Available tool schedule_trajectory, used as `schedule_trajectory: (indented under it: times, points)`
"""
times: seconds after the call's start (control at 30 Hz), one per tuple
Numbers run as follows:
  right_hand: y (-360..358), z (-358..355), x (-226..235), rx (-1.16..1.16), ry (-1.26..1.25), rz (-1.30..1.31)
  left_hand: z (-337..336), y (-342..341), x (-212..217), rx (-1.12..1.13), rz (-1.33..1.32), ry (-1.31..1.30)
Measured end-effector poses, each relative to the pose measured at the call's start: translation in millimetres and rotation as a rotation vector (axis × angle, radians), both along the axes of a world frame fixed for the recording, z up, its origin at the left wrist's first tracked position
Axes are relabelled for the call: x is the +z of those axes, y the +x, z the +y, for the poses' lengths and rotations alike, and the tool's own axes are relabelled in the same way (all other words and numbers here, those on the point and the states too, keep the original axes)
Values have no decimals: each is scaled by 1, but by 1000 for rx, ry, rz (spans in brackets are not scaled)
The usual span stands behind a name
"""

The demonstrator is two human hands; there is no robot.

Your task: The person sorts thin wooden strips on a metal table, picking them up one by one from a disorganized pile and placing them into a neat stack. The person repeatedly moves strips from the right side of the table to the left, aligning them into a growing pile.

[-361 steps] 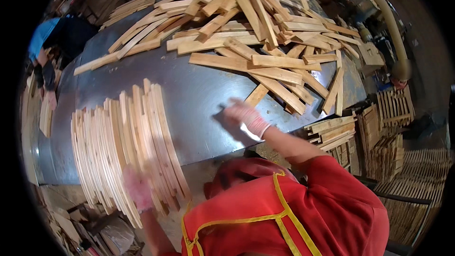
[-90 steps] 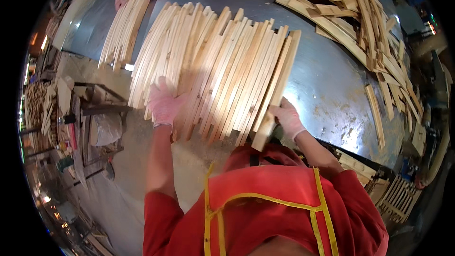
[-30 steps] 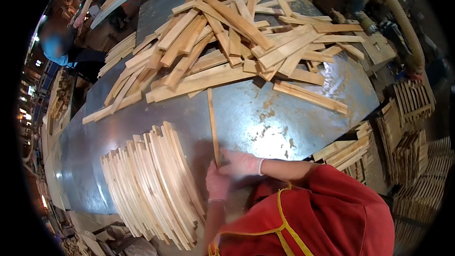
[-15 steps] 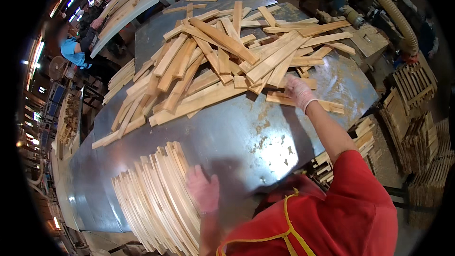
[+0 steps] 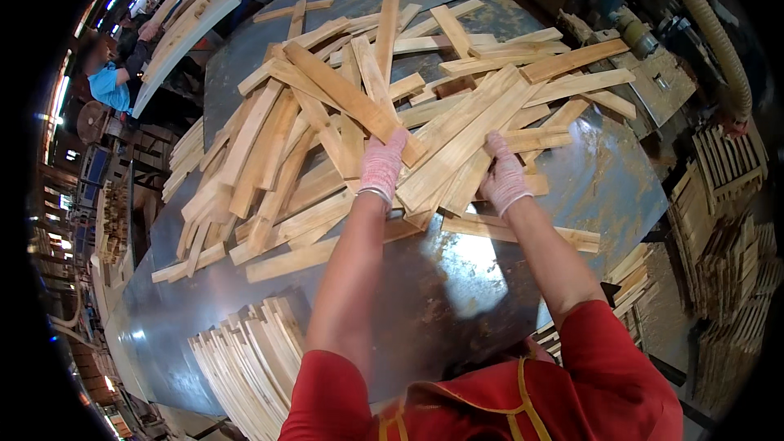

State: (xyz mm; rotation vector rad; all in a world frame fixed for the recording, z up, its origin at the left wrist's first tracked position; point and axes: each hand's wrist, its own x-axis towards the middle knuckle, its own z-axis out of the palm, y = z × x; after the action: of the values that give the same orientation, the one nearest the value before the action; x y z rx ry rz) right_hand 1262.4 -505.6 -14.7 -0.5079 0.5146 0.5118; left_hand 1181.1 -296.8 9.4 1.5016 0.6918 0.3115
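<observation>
A heap of pale and orange-brown wooden slats point(image 5: 469, 135) lies crisscrossed on a metal-topped table point(image 5: 392, 310). My left hand point(image 5: 384, 165), in a pinkish knitted glove, is closed about the lower end of an orange-brown slat point(image 5: 347, 94) atop the heap. Its fingertips are partly hidden by wood. My right hand point(image 5: 506, 175), gloved alike, rests against the right edge of several overlapping slats. Its thumb and fingers are apart, with a dark gap between them. Below both hands, one slat point(image 5: 563, 237) lies flat at the heap's near right.
Slats stand in a tidy row point(image 5: 245, 359) at the table's near left. Beyond the right edge are stacked wood pieces point(image 5: 719, 253) and a ribbed hose point(image 5: 710, 33) by machinery. A person in a blue shirt point(image 5: 110, 86) is at the far left, near another bench point(image 5: 192, 33).
My left hand has moved from the slat row up to the heap, onto the orange-brown slat. My right hand has shifted slightly along the heap's right edge. The view has tilted slightly.
</observation>
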Motion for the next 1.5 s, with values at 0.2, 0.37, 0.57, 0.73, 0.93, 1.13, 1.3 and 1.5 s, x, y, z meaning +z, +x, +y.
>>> schedule_trajectory:
  times: [0.2, 0.37, 0.57, 0.73, 0.93, 1.13, 1.3, 1.5]
  points:
    - [-74, -50, 20, 531, -191, -319, -82, -116, 4, -278, 283, 394]
    - [-185, -79, 15, 1216, -974, -758, -132, -315, 14, -193, 318, -458]
    - [-254, -62, 29, 1219, -1267, -715, -162, -421, -54, 199, 222, -295]
    - [-304, -66, 23, 930, -1089, -875, -169, -513, -67, 377, 222, -115]
    - [-439, -29, 4, 1246, -1284, -976, -193, -590, -41, 418, 445, 460]
    - [-487, 46, 10, 1608, -869, -1346, -190, -603, -29, 256, 766, 868]
    - [-408, 76, 44, 1351, -1346, -1702, -189, -600, -32, 156, 1003, 947]
    - [-363, 53, -19, 708, -1997, -1895, -190, -592, -48, 157, 1101, 1114]
